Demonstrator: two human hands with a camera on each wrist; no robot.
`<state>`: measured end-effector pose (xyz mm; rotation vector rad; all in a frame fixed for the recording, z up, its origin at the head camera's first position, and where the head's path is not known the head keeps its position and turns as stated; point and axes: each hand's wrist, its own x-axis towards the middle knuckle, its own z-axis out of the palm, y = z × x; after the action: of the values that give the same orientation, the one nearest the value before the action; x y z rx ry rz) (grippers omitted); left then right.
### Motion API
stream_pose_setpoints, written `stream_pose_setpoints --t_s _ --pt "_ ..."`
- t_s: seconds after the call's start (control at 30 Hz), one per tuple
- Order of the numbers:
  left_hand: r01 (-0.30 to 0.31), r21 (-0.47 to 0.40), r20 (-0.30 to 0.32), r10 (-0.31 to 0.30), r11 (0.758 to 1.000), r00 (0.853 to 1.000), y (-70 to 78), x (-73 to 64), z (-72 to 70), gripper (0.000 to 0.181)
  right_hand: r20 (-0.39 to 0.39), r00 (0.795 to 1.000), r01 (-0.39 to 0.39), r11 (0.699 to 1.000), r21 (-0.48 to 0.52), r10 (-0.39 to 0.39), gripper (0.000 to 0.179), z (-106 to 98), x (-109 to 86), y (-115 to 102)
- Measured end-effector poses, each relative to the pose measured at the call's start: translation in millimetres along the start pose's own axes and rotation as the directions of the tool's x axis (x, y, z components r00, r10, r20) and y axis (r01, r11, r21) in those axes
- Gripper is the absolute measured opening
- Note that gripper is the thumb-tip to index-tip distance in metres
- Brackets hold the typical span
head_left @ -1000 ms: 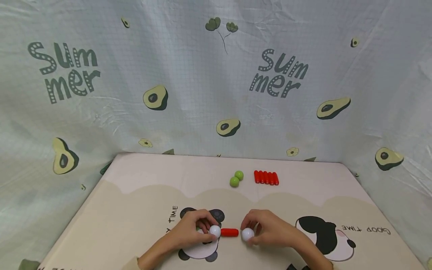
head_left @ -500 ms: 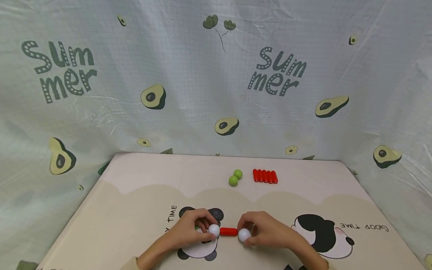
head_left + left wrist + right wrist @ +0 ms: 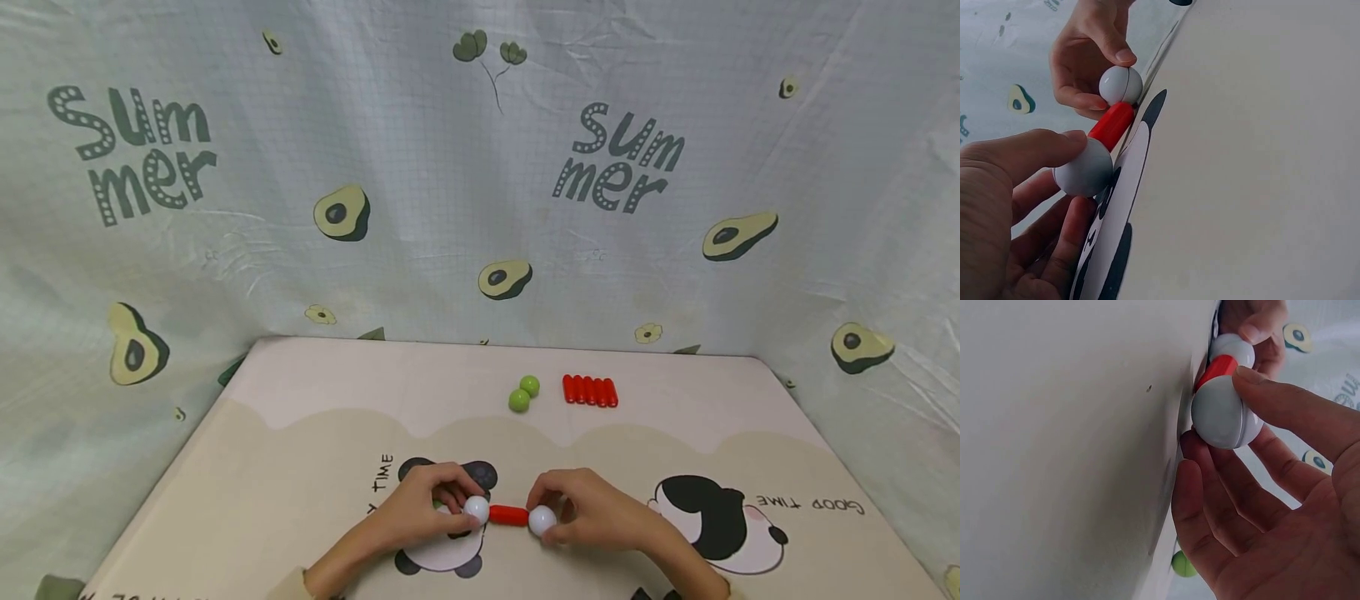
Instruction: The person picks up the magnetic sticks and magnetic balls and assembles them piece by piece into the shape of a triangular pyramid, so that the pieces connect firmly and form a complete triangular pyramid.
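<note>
"Nearest first: hands?"

"Left hand (image 3: 416,507): fingers (image 3: 1074,234) almost together, pinching a white ball (image 3: 1085,169). Right hand (image 3: 592,507): same pinch on a second white ball (image 3: 1217,412), spare fingers loosely spread. Red rod (image 3: 508,515) sits between, an end against each ball."

"Step?"

"Fitting the balls to the rod's ends, I'd say. Next move likely calls for me to keep all three in line, steady pressure from both sides, no rolling."

"Joined yet?"

"Can't tell. My fingers cover part of each ball and the contact spots barely show. Also can't say whether the rod rests on the bench (image 3: 262,467) or just clears it."

"Green bit (image 3: 437,504) by the left hand?"

"Mostly hidden behind my fingers, over the panda print (image 3: 442,558); maybe another ball. My sleeves (image 3: 291,586) get cut off at the bottom edge."

"Farther out?"

"Two green balls (image 3: 519,400), touching each other, then five red rods (image 3: 590,391) in a row to their right. No hand on those. Printed cloth (image 3: 420,150) behind, top cut off."
</note>
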<state>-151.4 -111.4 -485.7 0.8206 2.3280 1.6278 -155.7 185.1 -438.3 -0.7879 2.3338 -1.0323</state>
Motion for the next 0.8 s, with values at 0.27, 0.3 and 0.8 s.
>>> stream_pose_setpoints --t_s 0.27,0.3,0.8 --pt "0.015 -0.018 0.003 -0.015 1.000 1.000 0.2 -0.2 -0.6 0.025 -0.006 1.000 0.011 1.000 0.001 -0.011 0.026 -0.5 -0.5 0.0" --pt "0.019 -0.018 0.004 -0.019 1.000 1.000 0.3 0.0 -0.6 0.025 -0.008 1.000 0.009 1.000 0.000 -0.009 0.026 -0.9 -0.6 0.1" --pt "0.027 -0.019 0.016 -0.026 0.999 1.000 0.0 0.4 -0.4 0.025 -0.016 0.999 0.036 0.999 -0.002 -0.036 0.025 -2.4 -1.0 2.2"
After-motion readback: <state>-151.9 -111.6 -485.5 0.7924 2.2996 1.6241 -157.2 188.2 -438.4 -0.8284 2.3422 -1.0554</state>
